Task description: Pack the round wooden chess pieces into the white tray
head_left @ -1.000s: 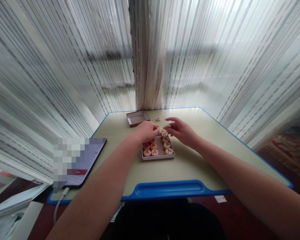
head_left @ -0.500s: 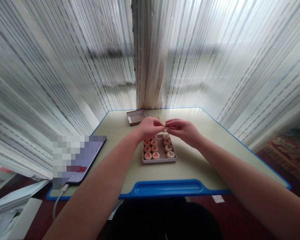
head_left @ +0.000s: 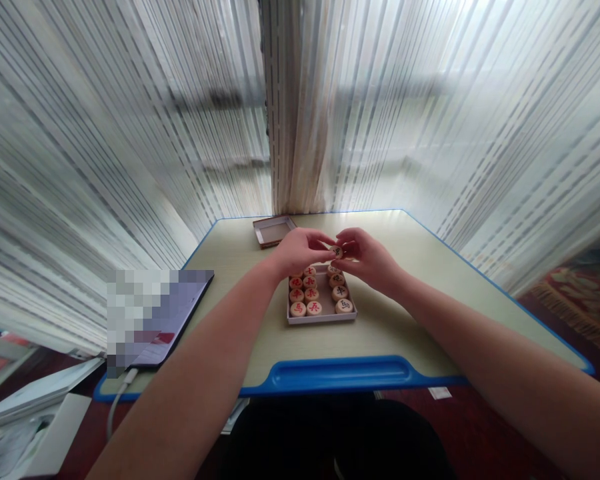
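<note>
Between the fingertips of my left hand [head_left: 305, 252] and my right hand [head_left: 364, 255] is a round wooden xiangqi piece [head_left: 336, 252], its dark-marked face turned toward me. Both hands are closed on it, just above the far end of an open shallow box [head_left: 325, 320]. Inside that box, red-marked pieces [head_left: 314, 308] stand in two columns on the left. Black-marked pieces [head_left: 344, 306] line the right side, with bare box floor between the columns. My hands cover part of the far end.
The box lid [head_left: 276, 233] lies open side up at the back left of the table [head_left: 420, 320]. A tablet-like device [head_left: 180, 327] with a white cable [head_left: 113, 410] rests at the left edge. A blue pencil tray [head_left: 340, 373] runs along the front; curtains [head_left: 300, 133] hang behind.
A piece's dark-marked face now shows between my fingertips, where earlier it was mostly hidden. My right hand has shifted slightly left and its fingers are more curled.
</note>
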`<control>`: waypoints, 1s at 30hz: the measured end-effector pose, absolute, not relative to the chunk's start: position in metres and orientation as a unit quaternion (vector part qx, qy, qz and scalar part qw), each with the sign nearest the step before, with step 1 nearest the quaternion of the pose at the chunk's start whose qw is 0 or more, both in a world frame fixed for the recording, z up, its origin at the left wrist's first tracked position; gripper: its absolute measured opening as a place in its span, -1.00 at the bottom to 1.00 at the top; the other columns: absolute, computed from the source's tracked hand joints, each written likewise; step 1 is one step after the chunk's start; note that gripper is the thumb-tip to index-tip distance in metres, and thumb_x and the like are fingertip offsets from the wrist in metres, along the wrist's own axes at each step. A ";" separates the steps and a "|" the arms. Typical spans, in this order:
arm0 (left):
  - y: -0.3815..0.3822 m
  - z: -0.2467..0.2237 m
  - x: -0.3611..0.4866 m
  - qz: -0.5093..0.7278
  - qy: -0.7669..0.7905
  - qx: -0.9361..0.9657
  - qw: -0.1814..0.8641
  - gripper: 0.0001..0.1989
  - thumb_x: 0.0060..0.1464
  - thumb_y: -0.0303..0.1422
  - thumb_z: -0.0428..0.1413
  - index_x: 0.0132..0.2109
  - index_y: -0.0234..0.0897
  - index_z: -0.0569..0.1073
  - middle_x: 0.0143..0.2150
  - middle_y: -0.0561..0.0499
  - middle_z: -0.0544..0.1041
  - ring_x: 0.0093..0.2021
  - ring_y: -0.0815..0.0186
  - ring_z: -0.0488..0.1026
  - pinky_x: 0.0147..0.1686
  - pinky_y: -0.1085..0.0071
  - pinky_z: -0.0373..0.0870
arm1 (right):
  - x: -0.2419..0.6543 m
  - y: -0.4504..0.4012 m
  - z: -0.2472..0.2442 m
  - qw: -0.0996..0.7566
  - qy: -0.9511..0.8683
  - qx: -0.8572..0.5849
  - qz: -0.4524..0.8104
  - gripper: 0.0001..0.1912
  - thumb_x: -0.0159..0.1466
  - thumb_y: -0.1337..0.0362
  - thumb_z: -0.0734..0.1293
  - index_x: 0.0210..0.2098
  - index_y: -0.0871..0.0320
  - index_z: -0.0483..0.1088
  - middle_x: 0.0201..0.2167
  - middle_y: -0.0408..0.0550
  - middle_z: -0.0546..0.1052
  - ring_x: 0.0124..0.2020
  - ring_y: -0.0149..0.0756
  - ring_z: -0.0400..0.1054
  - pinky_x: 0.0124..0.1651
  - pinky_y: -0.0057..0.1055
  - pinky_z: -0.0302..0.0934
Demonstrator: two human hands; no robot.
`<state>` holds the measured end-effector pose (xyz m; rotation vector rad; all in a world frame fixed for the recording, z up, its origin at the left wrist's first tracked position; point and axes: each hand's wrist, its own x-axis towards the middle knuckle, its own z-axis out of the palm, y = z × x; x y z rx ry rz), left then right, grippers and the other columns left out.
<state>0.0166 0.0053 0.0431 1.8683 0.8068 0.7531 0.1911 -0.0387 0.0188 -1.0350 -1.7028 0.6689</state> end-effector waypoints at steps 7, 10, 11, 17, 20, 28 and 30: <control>0.005 0.044 0.015 0.302 0.338 0.776 0.439 -0.67 -0.15 -0.38 0.25 -0.18 -0.41 0.48 -0.32 -0.10 0.56 -0.32 0.34 0.49 -0.26 0.36 0.43 | 0.192 -0.040 0.021 0.473 -0.707 -0.459 0.254 -0.64 0.01 0.09 0.43 -0.28 0.17 0.39 -0.42 -0.05 0.50 -0.40 -0.31 0.42 -0.31 -0.32 0.38; 0.004 0.048 0.014 0.294 0.346 0.805 0.381 -0.65 -0.15 -0.32 0.25 -0.17 -0.39 0.49 -0.29 -0.09 0.55 -0.31 0.35 0.46 -0.28 0.40 0.39 | 0.192 -0.041 0.022 0.495 -0.698 -0.445 0.263 -0.60 -0.01 0.08 0.44 -0.26 0.17 0.39 -0.40 -0.06 0.50 -0.40 -0.32 0.42 -0.29 -0.31 0.38; 0.003 0.049 0.014 0.295 0.350 0.814 0.357 -0.66 -0.15 -0.31 0.24 -0.18 -0.38 0.50 -0.29 -0.08 0.55 -0.31 0.35 0.45 -0.29 0.41 0.38 | 0.192 -0.040 0.022 0.506 -0.693 -0.439 0.268 -0.60 -0.02 0.09 0.44 -0.26 0.17 0.37 -0.39 -0.06 0.50 -0.39 -0.32 0.42 -0.29 -0.31 0.39; 0.000 0.054 0.013 0.279 0.386 0.834 0.277 -0.67 -0.17 -0.22 0.22 -0.26 -0.37 0.53 -0.33 -0.04 0.53 -0.33 0.35 0.41 -0.34 0.44 0.30 | 0.194 -0.040 0.023 0.483 -0.704 -0.458 0.248 -0.75 0.04 0.19 0.40 -0.31 0.18 0.39 -0.41 -0.05 0.51 -0.40 -0.33 0.41 -0.31 -0.33 0.36; 0.000 0.054 0.010 0.246 0.412 0.837 0.265 -0.69 -0.19 -0.23 0.21 -0.28 -0.36 0.52 -0.34 -0.03 0.53 -0.35 0.35 0.40 -0.37 0.45 0.29 | 0.197 -0.040 0.025 0.476 -0.710 -0.484 0.189 -0.82 0.08 0.27 0.34 -0.30 0.17 0.42 -0.40 -0.06 0.52 -0.42 -0.36 0.38 -0.33 -0.37 0.33; -0.002 0.058 0.005 0.155 0.442 0.846 0.254 -0.67 -0.24 -0.25 0.23 -0.28 -0.34 0.50 -0.29 -0.03 0.54 -0.36 0.32 0.41 -0.39 0.46 0.30 | 0.204 -0.032 0.021 0.463 -0.704 -0.524 0.124 -0.88 0.09 0.27 0.29 -0.40 0.16 0.44 -0.53 -0.12 0.48 -0.52 -0.40 0.33 -0.41 -0.43 0.26; -0.004 0.058 0.006 0.138 0.442 0.852 0.243 -0.69 -0.23 -0.27 0.22 -0.27 -0.33 0.50 -0.29 -0.02 0.54 -0.35 0.31 0.42 -0.39 0.46 0.30 | 0.205 -0.030 0.020 0.455 -0.709 -0.524 0.123 -0.87 0.09 0.27 0.29 -0.40 0.17 0.44 -0.52 -0.12 0.48 -0.52 -0.40 0.32 -0.41 -0.43 0.25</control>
